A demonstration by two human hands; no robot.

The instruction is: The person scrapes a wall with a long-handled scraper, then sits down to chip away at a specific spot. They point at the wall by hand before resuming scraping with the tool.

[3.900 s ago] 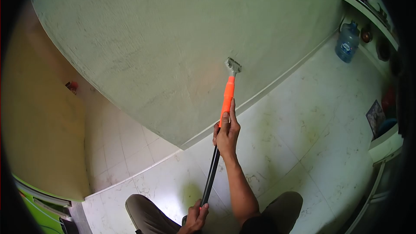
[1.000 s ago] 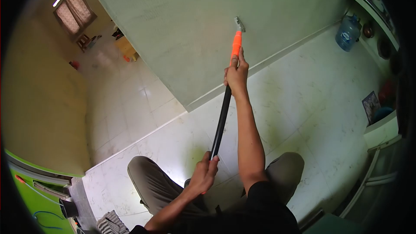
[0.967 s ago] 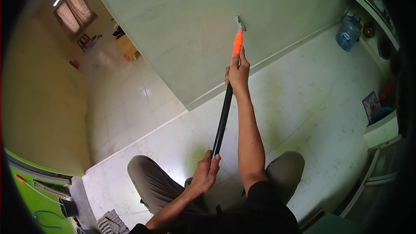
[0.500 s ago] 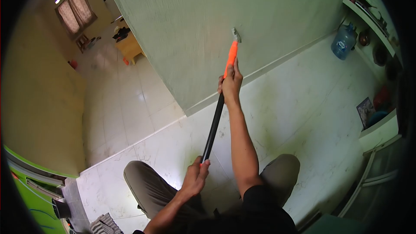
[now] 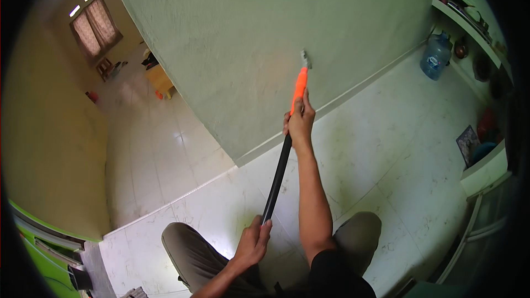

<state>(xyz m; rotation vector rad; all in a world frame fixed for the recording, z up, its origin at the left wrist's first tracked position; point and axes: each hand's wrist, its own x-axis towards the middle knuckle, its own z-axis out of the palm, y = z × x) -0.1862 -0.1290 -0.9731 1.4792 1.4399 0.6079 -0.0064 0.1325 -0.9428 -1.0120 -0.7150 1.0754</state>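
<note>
A long black pole (image 5: 277,174) runs slantwise up the middle of the view, with an orange grip (image 5: 298,89) near its far end. Beyond that grip is a small grey head (image 5: 306,58), which overlaps the green-grey wall (image 5: 221,38); its exact kind is too small to make out. My right hand (image 5: 300,124) is wrapped around the pole where the black meets the orange. Lower down, my left hand (image 5: 253,244) is closed around the pole's near end, between my bent knees.
White marbled floor tiles (image 5: 364,160) lie before the wall. A blue water jug (image 5: 436,56) stands at its far right, beside shelves (image 5: 466,15) holding kitchenware. On the left, a doorway opens into a room with a yellow wooden table (image 5: 160,81) and a curtained window (image 5: 95,26).
The whole view has tilted up, so wall, floor, hands and pole sit lower in the frame. Both hands keep their hold on the pole, whose head stays near the same wall area.
</note>
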